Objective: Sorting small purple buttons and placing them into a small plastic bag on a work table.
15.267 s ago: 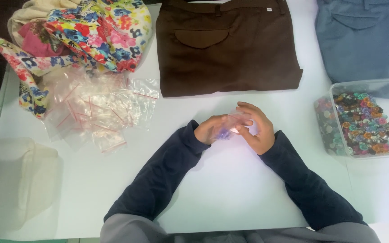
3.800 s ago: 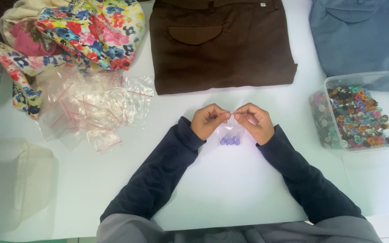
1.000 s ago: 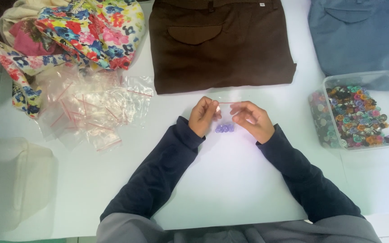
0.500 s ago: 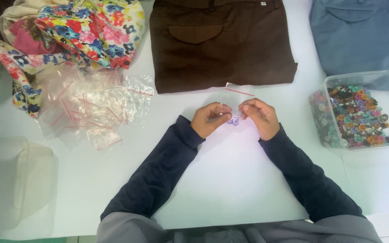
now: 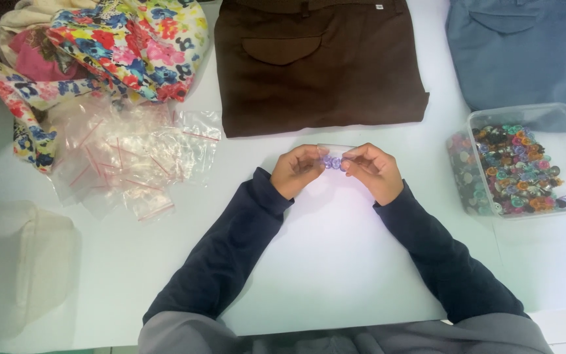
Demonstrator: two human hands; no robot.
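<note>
Both hands meet over the middle of the white tabletop (image 5: 335, 275), sleeves of dark navy running back toward the viewer. Left hand (image 5: 298, 170) and right hand (image 5: 376, 172) are curled inward with fingertips nearly touching, pinched together on a small clear bag (image 5: 333, 157) that holds a few purple buttons (image 5: 331, 162). The bag is only partly visible between the fingers, its pale top edge showing just above them; whether it is sealed cannot be told.

To the right, near the tabletop's edge, stands a clear rectangular plastic container (image 5: 561, 124), open at the top and filled with mixed buttons (image 5: 509, 170) in green, orange, purple, teal and dark tones. It is well apart from the right hand.

To the left lies a loose heap of empty clear zip bags (image 5: 132, 160), each with a thin red strip along its mouth, overlapping one another. Just beyond the heap sits a crumpled floral cloth (image 5: 126, 46) in red, yellow, blue and pink, over something cream and pink.

Straight ahead of the hands, folded brown trousers (image 5: 316, 65) lie flat, a pocket flap facing up and a tiny white tag near the waistband. Blue-grey trousers (image 5: 525, 52) lie at the far right corner, behind the container. At the near left sits a pale translucent box (image 5: 18, 262), blurred.
</note>
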